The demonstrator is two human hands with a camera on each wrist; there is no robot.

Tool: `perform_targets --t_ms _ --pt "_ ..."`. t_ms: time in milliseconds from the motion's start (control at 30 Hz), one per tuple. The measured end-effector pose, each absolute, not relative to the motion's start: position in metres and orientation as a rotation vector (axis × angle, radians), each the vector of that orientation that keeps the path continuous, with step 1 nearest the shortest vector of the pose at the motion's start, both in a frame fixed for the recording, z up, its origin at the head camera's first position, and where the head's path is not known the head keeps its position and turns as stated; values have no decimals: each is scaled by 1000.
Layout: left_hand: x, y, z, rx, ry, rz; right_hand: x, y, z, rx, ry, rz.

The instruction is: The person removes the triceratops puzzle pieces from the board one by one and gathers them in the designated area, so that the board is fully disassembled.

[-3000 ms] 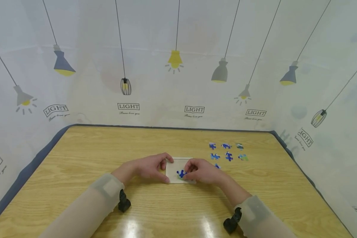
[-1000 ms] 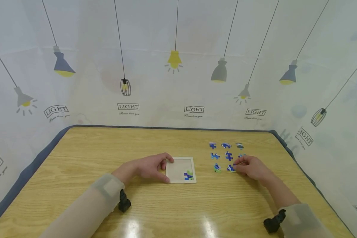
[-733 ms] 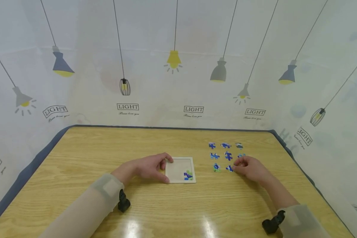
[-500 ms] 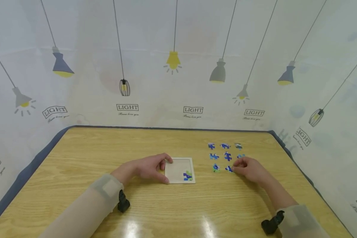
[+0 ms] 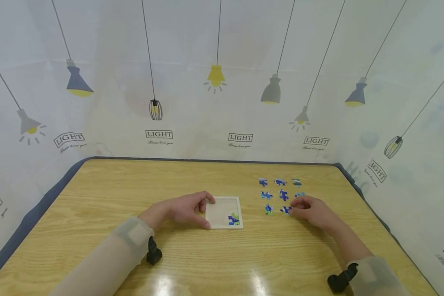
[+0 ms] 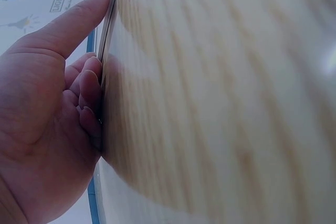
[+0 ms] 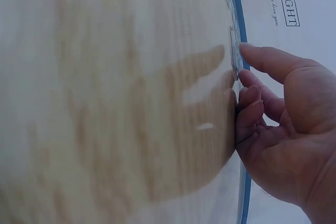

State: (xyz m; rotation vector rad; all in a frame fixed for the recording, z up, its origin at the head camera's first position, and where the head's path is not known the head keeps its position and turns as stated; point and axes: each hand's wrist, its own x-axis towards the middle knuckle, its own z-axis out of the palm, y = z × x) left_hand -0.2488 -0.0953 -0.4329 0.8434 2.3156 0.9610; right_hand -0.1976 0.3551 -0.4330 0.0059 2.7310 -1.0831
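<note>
In the head view, a small white square puzzle tray (image 5: 222,205) lies on the table. A blue and green jigsaw piece (image 5: 234,219) sits in its near right corner. My left hand (image 5: 188,209) holds the tray by its left side, thumb at the near corner and index finger at the far one. To the right, my right hand (image 5: 312,211) has thumb and index fingertips at the edge of a blue and white jigsaw piece (image 5: 285,210). The right wrist view shows that hand (image 7: 289,103) low over the tabletop, its other fingers curled.
Several loose jigsaw pieces lie in rows on the wooden table (image 5: 163,176), among them a blue one (image 5: 283,195) and a blue-green one (image 5: 268,209). A printed cloth wall (image 5: 200,123) stands behind the table. Black wrist cameras sit at both sleeves.
Three seconds ago my right hand held a piece over the tray; a piece now lies in the tray's corner and that hand is right, among the loose pieces. My left hand stays put.
</note>
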Motion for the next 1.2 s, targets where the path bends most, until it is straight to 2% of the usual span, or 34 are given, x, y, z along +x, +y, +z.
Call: perform_targets --t_ms 767,933,1200 --pt "-249 -94 -433 835 2306 962 -195 354 -424 -17 2669 -1172" --pt "-249 -94 -433 837 2310 960 -194 330 -415 -103 2684 -1195" --pt "-250 -94 -433 836 2312 956 -195 265 -414 -290 2570 -1202"
